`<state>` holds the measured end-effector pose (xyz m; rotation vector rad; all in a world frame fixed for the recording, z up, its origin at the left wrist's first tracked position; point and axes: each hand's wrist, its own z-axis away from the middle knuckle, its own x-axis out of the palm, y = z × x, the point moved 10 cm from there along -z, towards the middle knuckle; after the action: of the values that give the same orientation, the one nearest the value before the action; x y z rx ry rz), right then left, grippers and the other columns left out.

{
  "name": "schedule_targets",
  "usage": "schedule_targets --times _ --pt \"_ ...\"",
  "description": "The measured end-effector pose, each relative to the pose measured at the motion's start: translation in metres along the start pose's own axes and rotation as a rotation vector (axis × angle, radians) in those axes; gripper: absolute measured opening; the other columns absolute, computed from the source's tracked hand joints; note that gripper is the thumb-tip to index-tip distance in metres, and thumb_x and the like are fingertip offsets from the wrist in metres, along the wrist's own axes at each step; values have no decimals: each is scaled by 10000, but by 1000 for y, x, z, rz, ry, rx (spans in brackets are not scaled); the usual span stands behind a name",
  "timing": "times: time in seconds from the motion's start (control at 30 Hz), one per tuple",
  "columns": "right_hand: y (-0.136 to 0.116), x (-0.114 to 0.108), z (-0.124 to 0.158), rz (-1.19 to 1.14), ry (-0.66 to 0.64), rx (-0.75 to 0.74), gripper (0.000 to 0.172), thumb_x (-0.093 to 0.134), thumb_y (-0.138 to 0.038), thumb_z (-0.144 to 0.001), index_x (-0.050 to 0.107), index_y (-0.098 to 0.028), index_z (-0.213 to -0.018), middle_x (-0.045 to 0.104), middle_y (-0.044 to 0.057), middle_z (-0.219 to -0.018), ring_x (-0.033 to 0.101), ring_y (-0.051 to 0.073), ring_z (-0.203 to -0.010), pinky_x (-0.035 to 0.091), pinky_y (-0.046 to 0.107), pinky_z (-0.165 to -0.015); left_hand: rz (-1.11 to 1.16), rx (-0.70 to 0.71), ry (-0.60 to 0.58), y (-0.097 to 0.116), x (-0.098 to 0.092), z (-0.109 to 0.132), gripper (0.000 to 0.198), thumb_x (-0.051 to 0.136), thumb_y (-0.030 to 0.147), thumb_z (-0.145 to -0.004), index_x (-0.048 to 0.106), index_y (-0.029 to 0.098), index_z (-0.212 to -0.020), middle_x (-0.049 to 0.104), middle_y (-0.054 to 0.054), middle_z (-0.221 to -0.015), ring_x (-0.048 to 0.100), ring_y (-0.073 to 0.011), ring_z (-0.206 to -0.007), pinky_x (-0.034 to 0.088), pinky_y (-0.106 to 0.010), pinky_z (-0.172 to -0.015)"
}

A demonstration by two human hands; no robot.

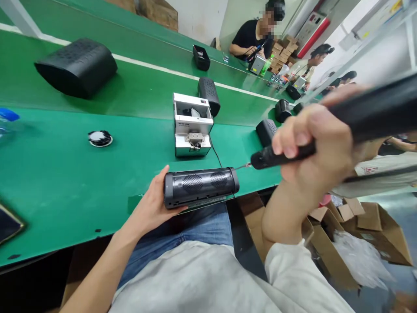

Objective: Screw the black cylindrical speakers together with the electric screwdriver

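A black speaker housing (202, 186) with two round perforated grilles lies on its side at the table's front edge. My left hand (156, 198) grips its left end, thumb above and fingers beneath. Raised at the right, my right hand (317, 139) is wrapped around a black electric screwdriver (270, 157). The thin bit points left and reaches the housing's right end; whether it sits in a screw I cannot tell. Just behind the housing stands a silver-white screw feeder (193, 126) with a metal outlet at its front.
A round speaker driver (100, 138) lies on the green table (65, 187) at left. Behind it rests a large black housing (76, 67); several smaller ones line the bench. Co-workers (250, 39) sit further along. Cardboard boxes (374, 221) stand on the floor at right.
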<state>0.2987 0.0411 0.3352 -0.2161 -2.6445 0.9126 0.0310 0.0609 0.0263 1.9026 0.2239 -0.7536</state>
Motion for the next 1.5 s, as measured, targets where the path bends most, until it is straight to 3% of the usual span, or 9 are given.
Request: schedule_targets --times 0.17,0.37,0.5,0.63,0.8,0.97,1.07,1.27,1.5 --pt "-38 -32 24 58 6 46 220 808 -90 -765 716 -247 -888 445 -121 -534 345 66 -315 347 221 -305 -17 -29 5 -4 0 0 1243 897 545 -863 122 278 -1798 517 -198 -1647 571 -460 -1529 522 -653 -1248" --pt "-41 -38 30 105 -7 28 213 853 -151 -809 700 -280 -881 430 -130 -533 318 63 -323 327 218 -313 -12 -77 7 -9 0 1 1262 906 526 -842 114 300 -1799 512 -193 -1660 568 -477 -1527 516 -681 -1245" --pt "-37 -33 15 77 130 -71 180 810 -170 -824 693 -298 -870 371 -114 -556 312 68 -368 330 228 -349 -15 -40 8 -4 0 2 1229 893 510 -881 95 328 -1798 468 -192 -1709 548 -454 -1559 506 -668 -1258" --pt "11 -11 -13 44 320 -285 96 605 -231 -961 571 -321 -966 408 -85 -622 441 118 -449 446 278 -482 -20 -21 13 -2 0 4 1250 918 404 -871 81 336 -1796 455 -200 -1720 547 -444 -1566 510 -646 -1263" --pt "121 37 -57 57 202 -185 283 732 -472 -970 514 -297 -1017 488 -104 -640 548 144 -464 500 315 -544 2 -47 0 -3 2 5 1273 933 317 -857 67 368 -1787 465 -198 -1699 549 -440 -1562 530 -653 -1245" --pt "88 29 -52 -13 144 -275 182 762 -382 -984 604 -334 -1059 420 -109 -600 457 136 -404 406 297 -433 41 -52 -29 0 4 4 1302 944 283 -845 47 401 -1781 447 -188 -1711 514 -441 -1584 510 -671 -1258" --pt "76 48 -44 -10 1 -152 165 773 -351 -979 618 -330 -1035 419 -103 -598 463 134 -400 433 306 -414 40 -55 -29 0 3 3 1318 948 274 -845 31 402 -1783 455 -187 -1706 511 -443 -1584 508 -675 -1258" --pt "123 90 -25 23 -113 -33 230 806 -347 -916 585 -283 -910 476 -116 -582 479 99 -386 473 268 -378 31 -31 -21 3 2 3 1325 955 278 -840 36 388 -1788 470 -187 -1698 512 -447 -1585 514 -662 -1259" --pt "148 89 -25 28 -72 -24 216 778 -262 -916 565 -279 -941 481 -127 -616 454 69 -368 424 225 -344 44 -33 -20 3 2 3 1308 944 281 -842 45 384 -1787 468 -181 -1686 518 -438 -1578 527 -636 -1251"
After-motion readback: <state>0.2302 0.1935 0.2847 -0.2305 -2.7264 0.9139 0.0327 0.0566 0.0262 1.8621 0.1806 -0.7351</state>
